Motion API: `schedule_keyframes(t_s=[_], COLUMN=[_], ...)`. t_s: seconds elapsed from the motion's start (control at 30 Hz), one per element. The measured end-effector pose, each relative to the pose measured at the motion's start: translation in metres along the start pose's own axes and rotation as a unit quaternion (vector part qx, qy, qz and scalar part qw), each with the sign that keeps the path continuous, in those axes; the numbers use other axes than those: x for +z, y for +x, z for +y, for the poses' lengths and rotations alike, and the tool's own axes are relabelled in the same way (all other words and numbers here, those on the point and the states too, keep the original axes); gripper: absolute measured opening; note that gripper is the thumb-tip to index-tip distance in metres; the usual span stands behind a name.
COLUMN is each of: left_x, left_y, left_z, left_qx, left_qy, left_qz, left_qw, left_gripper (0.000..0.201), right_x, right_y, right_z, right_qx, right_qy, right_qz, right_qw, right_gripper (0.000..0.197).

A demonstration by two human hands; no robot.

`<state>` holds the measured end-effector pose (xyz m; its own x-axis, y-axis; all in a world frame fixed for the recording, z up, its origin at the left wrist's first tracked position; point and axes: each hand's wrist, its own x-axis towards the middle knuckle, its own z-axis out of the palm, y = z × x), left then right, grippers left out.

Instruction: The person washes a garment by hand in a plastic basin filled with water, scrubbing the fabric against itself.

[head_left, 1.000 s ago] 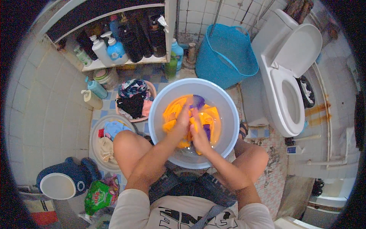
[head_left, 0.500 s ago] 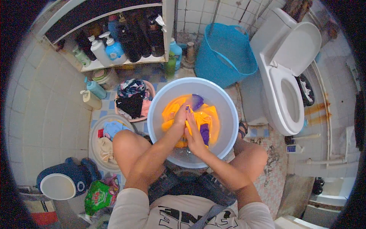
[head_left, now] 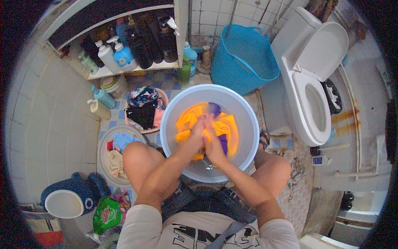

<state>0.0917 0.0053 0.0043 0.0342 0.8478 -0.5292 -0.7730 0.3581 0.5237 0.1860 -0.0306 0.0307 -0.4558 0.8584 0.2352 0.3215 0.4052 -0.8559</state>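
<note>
A round pale blue basin (head_left: 248, 124) stands between my knees. In it lies a wet orange garment (head_left: 229, 123) with purple patches, in some water. My left hand (head_left: 199, 132) and my right hand (head_left: 213, 145) meet palm to palm over the middle of the garment. A fold of the orange cloth is pinched between them, though the hands cover most of it. Motion smears the fingers of both hands.
Left of the basin are a pink tub (head_left: 165, 98) of clothes and a grey basin (head_left: 102, 154) with more laundry. A blue bucket (head_left: 244, 54) and a toilet (head_left: 311, 108) stand at the far right. Bottles fill a shelf (head_left: 137, 69); a green bag (head_left: 107, 216) lies lower left.
My hands have shifted against each other over the cloth, the right slightly forward, and are more blurred now. The garment and basin stay almost where they were.
</note>
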Motion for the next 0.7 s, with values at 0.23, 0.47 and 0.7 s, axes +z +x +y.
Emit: schedule_keyframes(t_s=[0.23, 0.47, 0.7], left_x=[0.02, 0.005, 0.01], left_y=[-0.022, -0.015, -0.013], left_z=[-0.011, -0.014, -0.011], left_qx=[0.026, 0.016, -0.042], left_qy=[-0.07, 0.015, -0.084], left_qz=[-0.134, 0.0, -0.124], left_qw=[0.988, 1.0, 0.988], left_gripper=[0.038, 0.036, 0.034], right_x=[-0.039, -0.003, -0.042], right_y=[0.026, 0.004, 0.028], right_z=[-0.009, 0.01, 0.043], right_qx=[0.285, 0.034, 0.284], right_qy=[0.22, -0.003, 0.298], right_qz=[0.105, 0.065, 0.16], right_qw=[0.927, 0.997, 0.897], right_gripper=[0.045, 0.043, 0.045])
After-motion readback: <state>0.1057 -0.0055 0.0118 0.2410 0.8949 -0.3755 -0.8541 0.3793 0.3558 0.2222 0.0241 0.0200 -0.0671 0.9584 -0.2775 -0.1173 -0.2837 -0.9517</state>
